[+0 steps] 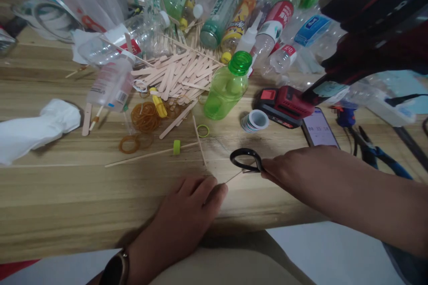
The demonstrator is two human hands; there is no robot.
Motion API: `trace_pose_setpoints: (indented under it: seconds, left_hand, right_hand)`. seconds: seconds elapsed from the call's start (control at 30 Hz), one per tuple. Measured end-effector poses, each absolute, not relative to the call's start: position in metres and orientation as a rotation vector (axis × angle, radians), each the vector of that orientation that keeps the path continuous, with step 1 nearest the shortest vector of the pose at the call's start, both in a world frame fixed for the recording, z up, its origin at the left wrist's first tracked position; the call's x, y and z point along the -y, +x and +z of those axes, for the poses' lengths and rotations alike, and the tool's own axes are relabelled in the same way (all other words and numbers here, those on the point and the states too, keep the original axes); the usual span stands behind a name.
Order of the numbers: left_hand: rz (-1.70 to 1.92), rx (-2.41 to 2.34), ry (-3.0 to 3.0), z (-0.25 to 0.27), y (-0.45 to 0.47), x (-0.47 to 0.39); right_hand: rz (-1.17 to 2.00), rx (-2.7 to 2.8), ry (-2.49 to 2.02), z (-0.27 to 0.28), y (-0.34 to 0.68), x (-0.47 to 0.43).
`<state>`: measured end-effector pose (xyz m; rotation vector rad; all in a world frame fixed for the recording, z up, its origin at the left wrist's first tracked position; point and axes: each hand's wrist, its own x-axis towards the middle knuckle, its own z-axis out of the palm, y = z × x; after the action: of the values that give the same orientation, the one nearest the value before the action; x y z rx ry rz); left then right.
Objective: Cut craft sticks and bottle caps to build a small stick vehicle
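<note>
My left hand (195,207) rests near the table's front edge, fingers closed on a thin wooden stick (234,177). From there the stick slants up to the right, toward the scissors. Black-handled scissors (247,153) are in my right hand (284,164); one handle loop shows, and the blades are hard to make out. Beyond my left hand lie a longer thin stick (143,157) with a yellow-green bottle cap ring (177,147) around it, and a short stick (199,140) crossing its end. A yellow-green ring (203,131) lies close by.
Behind are a cut green bottle (225,91), a small spool (254,121), piled craft sticks (180,71), rubber bands (145,116) and many plastic bottles. A red-black drill (284,104), a phone (320,128) and pliers (371,147) occupy the right. White cloth (40,127) lies left.
</note>
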<state>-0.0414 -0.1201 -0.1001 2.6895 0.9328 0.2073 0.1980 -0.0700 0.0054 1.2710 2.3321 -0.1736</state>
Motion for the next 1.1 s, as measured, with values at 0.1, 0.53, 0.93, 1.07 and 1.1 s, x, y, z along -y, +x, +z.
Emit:
trace_pose_setpoints:
  seconds: [0.1,0.53,0.93,1.07,1.1]
  left_hand:
    - [0.2,-0.934,2.685,-0.1,-0.042,0.121]
    - [0.334,-0.952,2.691,-0.103,-0.043,0.121]
    - [0.881,-1.181,2.52,-0.095,-0.051,0.122]
    - [0.89,-1.201,2.507,-0.094,-0.049,0.121]
    - [0.896,-1.195,2.507,-0.094,-0.049,0.121]
  right_hand:
    - [-0.299,-2.115,1.265,0.01,0.191,0.067]
    - [-0.04,-2.308,1.147,-0.003,0.197,0.08]
    - [0.381,-2.659,0.711,0.0,0.197,0.09]
    - [0.377,-2.667,0.796,-0.001,0.197,0.098]
    - [0.412,-2.652,0.81,-0.003,0.197,0.102]
